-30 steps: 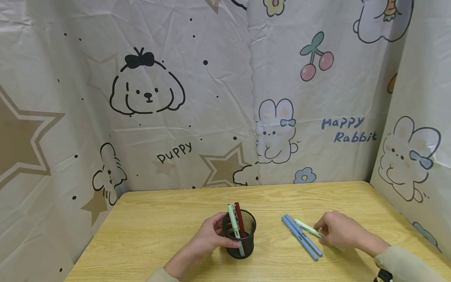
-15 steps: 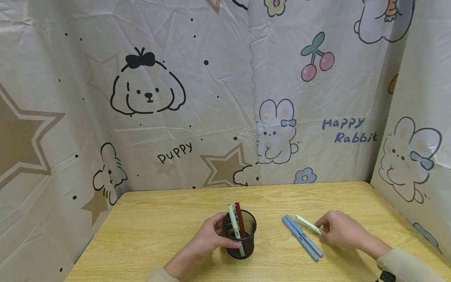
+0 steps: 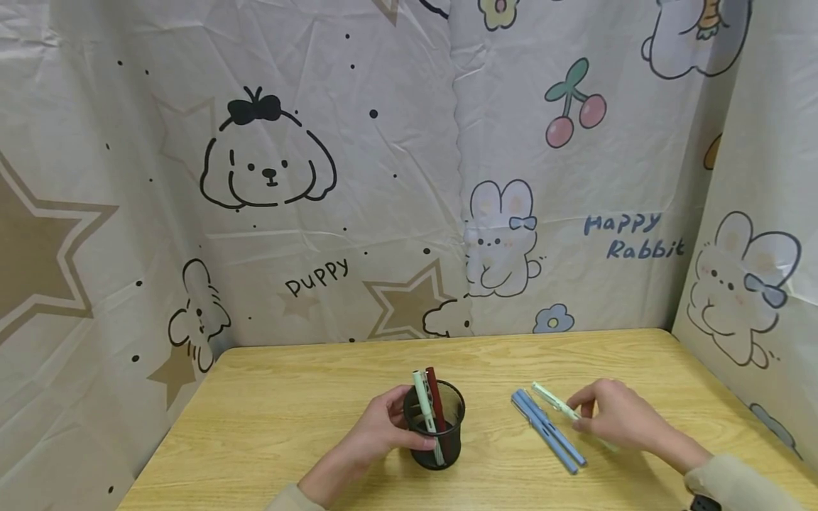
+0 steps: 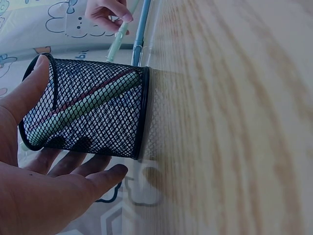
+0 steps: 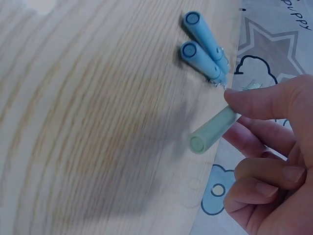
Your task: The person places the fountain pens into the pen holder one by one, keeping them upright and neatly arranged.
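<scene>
My left hand [image 3: 377, 429] grips a black mesh pen holder [image 3: 452, 447] standing on the table, thumb at its rim and fingers round the side. Inside it lean a light green pen [image 3: 422, 401] and a dark red pen [image 3: 436, 397]. My right hand [image 3: 623, 419] pinches another light green pen [image 3: 549, 399] between thumb and fingers. In the right wrist view that pen's blunt end [image 5: 198, 143] points out past the thumb, over the tabletop. Two blue pens [image 3: 548, 431] lie side by side on the table, just left of the right hand.
The wooden table [image 3: 307, 397] ends at the back against a hanging cloth [image 3: 383, 213] printed with cartoon animals. More of this cloth [image 3: 754, 184] hangs along the right side. A dark watch [image 3: 705, 503] sits at the right sleeve.
The light green pen in my right hand has shifted slightly, its far end now further back and left. My left hand and the pen holder have stayed still.
</scene>
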A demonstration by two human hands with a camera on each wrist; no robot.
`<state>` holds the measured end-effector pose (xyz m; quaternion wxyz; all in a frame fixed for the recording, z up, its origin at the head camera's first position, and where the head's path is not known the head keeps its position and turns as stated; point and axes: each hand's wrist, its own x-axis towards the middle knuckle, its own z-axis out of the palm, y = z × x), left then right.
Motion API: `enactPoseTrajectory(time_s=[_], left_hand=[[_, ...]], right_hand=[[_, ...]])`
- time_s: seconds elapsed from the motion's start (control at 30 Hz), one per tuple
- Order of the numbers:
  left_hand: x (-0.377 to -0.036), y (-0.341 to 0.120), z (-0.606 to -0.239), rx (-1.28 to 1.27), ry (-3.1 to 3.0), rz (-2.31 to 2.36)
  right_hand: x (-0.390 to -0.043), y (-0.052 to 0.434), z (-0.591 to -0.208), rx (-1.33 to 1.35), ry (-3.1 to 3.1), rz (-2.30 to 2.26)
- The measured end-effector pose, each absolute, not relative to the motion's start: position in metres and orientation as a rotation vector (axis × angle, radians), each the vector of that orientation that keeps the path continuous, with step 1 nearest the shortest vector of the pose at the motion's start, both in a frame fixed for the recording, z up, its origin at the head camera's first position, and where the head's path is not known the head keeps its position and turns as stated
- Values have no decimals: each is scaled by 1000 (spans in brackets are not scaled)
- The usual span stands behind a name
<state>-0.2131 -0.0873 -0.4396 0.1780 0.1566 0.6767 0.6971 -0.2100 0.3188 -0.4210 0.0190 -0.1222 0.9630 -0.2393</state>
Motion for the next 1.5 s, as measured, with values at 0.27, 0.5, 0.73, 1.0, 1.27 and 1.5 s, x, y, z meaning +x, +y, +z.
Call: enactPoseTrajectory(time_s=[0.27, 0.5, 0.73, 1.0, 1.27, 1.5], left_hand=[[-213, -87, -440, 446, 1916, 1972], [-212, -87, -440, 446, 1909, 1978], [-212, -87, -440, 448, 1919, 1972], [-212, -87, -440, 440, 1922, 1968], [-212, -88, -440, 441, 1922, 1966], [-212, -88, -440, 440, 1913, 1969]], right_hand=[[-204, 316, -419, -436, 2981, -854], [-202, 312, -417, -490, 2964, -912], [-199, 304, -414, -497, 2944, -1013], [-196, 291, -408, -535, 2966, -1054], [-191, 277, -404, -545, 2966, -1085], [-188, 265, -397, -565, 2983, -1110]])
